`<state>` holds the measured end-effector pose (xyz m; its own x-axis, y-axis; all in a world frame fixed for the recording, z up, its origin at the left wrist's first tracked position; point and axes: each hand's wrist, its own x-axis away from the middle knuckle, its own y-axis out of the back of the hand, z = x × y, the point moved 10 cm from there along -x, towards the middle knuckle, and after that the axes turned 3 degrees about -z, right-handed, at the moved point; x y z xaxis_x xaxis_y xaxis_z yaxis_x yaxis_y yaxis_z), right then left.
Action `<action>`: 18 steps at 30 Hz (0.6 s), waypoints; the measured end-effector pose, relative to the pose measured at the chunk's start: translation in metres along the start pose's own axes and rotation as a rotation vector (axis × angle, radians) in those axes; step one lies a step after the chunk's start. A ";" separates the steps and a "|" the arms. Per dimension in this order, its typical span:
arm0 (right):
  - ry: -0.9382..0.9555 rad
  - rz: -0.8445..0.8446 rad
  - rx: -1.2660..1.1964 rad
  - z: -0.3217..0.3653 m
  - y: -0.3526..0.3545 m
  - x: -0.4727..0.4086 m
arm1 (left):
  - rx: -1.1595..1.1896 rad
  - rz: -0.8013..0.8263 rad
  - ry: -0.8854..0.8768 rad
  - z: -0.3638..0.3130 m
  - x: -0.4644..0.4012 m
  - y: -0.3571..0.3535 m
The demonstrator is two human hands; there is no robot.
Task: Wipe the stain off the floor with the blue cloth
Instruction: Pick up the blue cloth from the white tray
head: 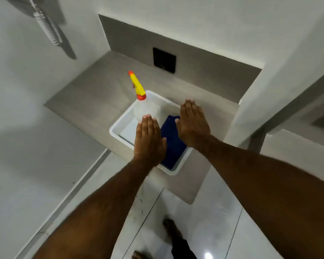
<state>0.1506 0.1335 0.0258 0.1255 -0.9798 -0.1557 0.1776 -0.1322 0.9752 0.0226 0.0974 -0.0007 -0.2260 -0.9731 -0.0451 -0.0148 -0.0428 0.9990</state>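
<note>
The blue cloth (171,143) lies folded in a white tray (118,128) on the bench (86,101), beside a spray bottle (144,107). Left hand (150,139) and right hand (193,124) hover flat above, fingers straight, holding nothing. The cloth looks soft and light; pinch a folded edge.

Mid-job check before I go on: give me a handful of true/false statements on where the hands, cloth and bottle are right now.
1. The blue cloth lies inside the white tray. True.
2. The left hand is gripping the spray bottle. False: it hovers flat, fingers straight, holding nothing.
3. The right hand is open, palm down, above the tray. True.
4. The spray bottle lies on its side on the floor. False: it stands upright in the tray, on the grey ledge.
5. The cloth is already out on the floor tiles. False: it is in the tray, not picked up.
</note>
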 end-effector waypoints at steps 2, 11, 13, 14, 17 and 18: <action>0.010 0.054 0.011 -0.002 -0.017 -0.001 | 0.001 0.081 0.034 0.002 -0.003 -0.018; -0.069 0.358 0.112 -0.003 -0.077 -0.004 | 0.004 0.470 0.152 0.016 -0.021 -0.059; -0.126 0.382 0.105 -0.008 -0.081 -0.006 | 0.160 0.512 0.223 0.017 -0.019 -0.066; -0.158 0.392 0.100 -0.011 -0.082 -0.008 | 0.240 0.520 0.254 0.017 -0.020 -0.068; -0.279 0.433 0.089 -0.018 -0.083 -0.012 | 0.438 0.510 0.342 0.022 -0.021 -0.069; -0.310 0.447 0.078 -0.019 -0.082 -0.013 | 0.497 0.515 0.371 0.023 -0.021 -0.069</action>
<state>0.1531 0.1596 -0.0552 -0.1231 -0.9398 0.3188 0.0985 0.3080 0.9463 0.0059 0.1258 -0.0693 0.0142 -0.8587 0.5123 -0.4478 0.4526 0.7711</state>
